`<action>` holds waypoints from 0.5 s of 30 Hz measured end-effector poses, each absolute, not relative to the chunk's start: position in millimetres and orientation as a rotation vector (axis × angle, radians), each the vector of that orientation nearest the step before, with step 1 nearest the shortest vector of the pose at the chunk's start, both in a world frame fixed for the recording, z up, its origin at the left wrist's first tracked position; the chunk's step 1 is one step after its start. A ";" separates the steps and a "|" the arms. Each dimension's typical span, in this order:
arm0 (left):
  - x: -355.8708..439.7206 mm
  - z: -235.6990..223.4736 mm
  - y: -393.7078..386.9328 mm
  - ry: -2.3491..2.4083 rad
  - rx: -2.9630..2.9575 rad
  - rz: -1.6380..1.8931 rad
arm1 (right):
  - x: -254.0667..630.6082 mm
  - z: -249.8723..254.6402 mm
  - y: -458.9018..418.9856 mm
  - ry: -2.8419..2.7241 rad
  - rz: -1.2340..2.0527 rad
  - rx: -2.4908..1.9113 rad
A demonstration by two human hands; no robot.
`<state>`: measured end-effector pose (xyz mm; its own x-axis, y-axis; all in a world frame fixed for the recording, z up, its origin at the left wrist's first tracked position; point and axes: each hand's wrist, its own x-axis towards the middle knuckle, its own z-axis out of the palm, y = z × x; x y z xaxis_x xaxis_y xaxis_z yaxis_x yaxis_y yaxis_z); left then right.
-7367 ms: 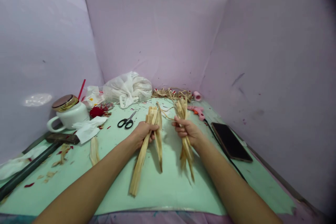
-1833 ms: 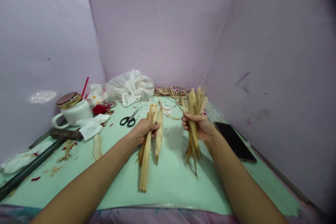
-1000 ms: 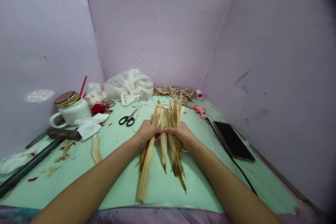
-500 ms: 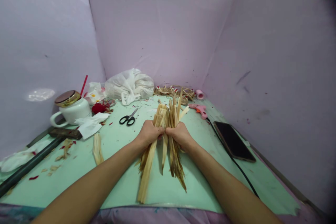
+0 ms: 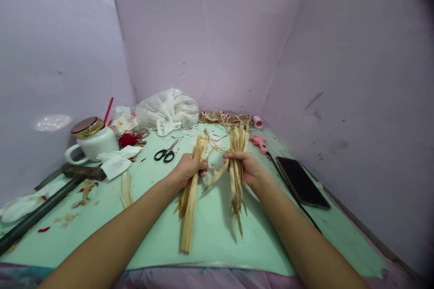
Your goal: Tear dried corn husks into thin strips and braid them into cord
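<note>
My left hand (image 5: 191, 170) is closed around a bundle of pale, dry plant strips (image 5: 189, 216), held nearly upright above the table. Another bundle of dry strips (image 5: 236, 189), frayed and brownish at its lower end, is gripped in my right hand (image 5: 248, 167). Between the two hands a loose curled strip (image 5: 217, 176) hangs by the right fingers. A single flat strip (image 5: 126, 189) lies on the green tabletop (image 5: 152, 230) left of my left hand. Black-handled scissors (image 5: 166, 151) rest beyond that hand.
At left are a hammer (image 5: 84, 172), a lidded white mug (image 5: 98, 144), tissue (image 5: 118, 160) and red thread (image 5: 129, 139). A plastic bag (image 5: 167, 110) and woven pieces (image 5: 213, 117) lie at the back. A pink glue gun (image 5: 259, 142) and a phone (image 5: 301, 180) are at right.
My hands have moved apart, each with its own bundle. The right bundle has shifted right, and a loose strip now dangles between the hands.
</note>
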<state>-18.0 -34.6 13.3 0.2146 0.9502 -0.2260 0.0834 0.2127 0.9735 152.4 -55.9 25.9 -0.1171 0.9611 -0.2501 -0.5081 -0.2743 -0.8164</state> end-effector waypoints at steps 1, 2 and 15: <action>-19.1 12.9 -33.1 1.185 1.181 0.854 | 158.5 29.5 -55.8 -0.632 1.689 -0.914; -20.2 12.7 -31.6 1.194 1.177 0.855 | 164.4 33.3 -56.4 -0.598 1.712 -0.856; -26.0 16.9 -25.5 1.160 1.033 0.861 | 176.9 43.7 -66.9 -0.753 1.729 -0.710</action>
<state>-26.0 -25.5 16.9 0.2030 0.9321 -0.3001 -0.0177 0.3099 0.9506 176.9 -66.9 43.7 -0.2526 0.9629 -0.0948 -0.5862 -0.2302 -0.7767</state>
